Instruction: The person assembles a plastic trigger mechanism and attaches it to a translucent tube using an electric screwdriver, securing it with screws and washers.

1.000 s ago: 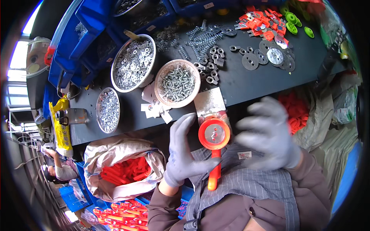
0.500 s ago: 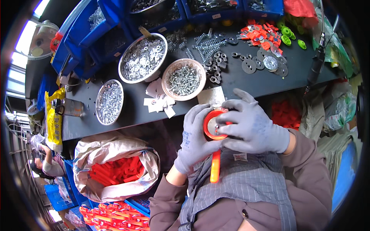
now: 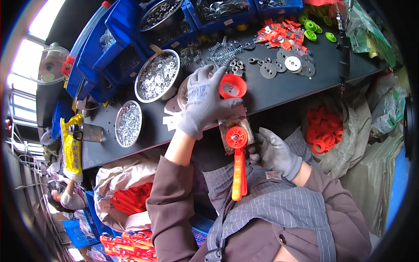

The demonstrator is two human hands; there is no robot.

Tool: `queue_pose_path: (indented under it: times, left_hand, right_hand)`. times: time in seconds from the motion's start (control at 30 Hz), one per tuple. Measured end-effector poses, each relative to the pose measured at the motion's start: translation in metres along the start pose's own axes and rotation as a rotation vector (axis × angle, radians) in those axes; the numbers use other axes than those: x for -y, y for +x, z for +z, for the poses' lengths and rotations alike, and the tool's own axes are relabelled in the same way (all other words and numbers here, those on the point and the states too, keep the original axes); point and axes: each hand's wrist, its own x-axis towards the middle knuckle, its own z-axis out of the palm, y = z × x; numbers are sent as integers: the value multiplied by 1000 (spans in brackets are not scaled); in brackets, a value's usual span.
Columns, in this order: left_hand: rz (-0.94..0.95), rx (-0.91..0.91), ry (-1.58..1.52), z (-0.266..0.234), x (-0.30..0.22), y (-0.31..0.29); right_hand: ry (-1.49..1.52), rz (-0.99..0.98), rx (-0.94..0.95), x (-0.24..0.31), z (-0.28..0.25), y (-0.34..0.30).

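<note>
My left hand point(image 3: 203, 98), in a grey glove, is raised over the table's near edge with its fingers spread. Between its thumb and index finger sits a red round cup point(image 3: 232, 86) with a grey bottom; whether they grip it I cannot tell. Nearer me, a red spoked wheel point(image 3: 236, 137) with a metal centre rests over a worn block point(image 3: 242, 124). From that wheel an orange-red handle point(image 3: 238, 174) points toward my lap. My right hand point(image 3: 277, 153), also gloved, lies just right of the wheel and handle, thumb apart and fingers half bent.
Metal bowls of small parts point(image 3: 158, 76) point(image 3: 129, 123) stand at left, before blue bins point(image 3: 227, 22). Springs, discs point(image 3: 279, 65), red pieces and green caps point(image 3: 310, 30) lie behind. A dark screwdriver point(image 3: 344, 56) hangs at right. Sacks of red parts point(image 3: 131, 174) point(image 3: 345, 153) flank me.
Both hands held a red ring with a handle together. They have parted: the left has gone up and forward beside the red cup, the right back down. The spoked wheel now shows uncovered.
</note>
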Motion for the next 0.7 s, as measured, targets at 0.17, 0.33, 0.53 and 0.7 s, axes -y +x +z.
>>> queue_pose_path:
  times: [0.17, 0.33, 0.53, 0.7]
  left_hand:
    - [24, -241, -226, -14, -16, -45]
    - [-88, 27, -545, -17, -36, -88]
    - [36, -58, -401, -9, -37, -91]
    - [51, -99, -381, -8, -42, -95]
  right_hand:
    - [13, 160, -110, 16, 15, 5]
    - [286, 375, 287, 25, 2, 16]
    - [325, 434, 74, 16, 17, 14]
    - [6, 336, -61, 23, 7, -1]
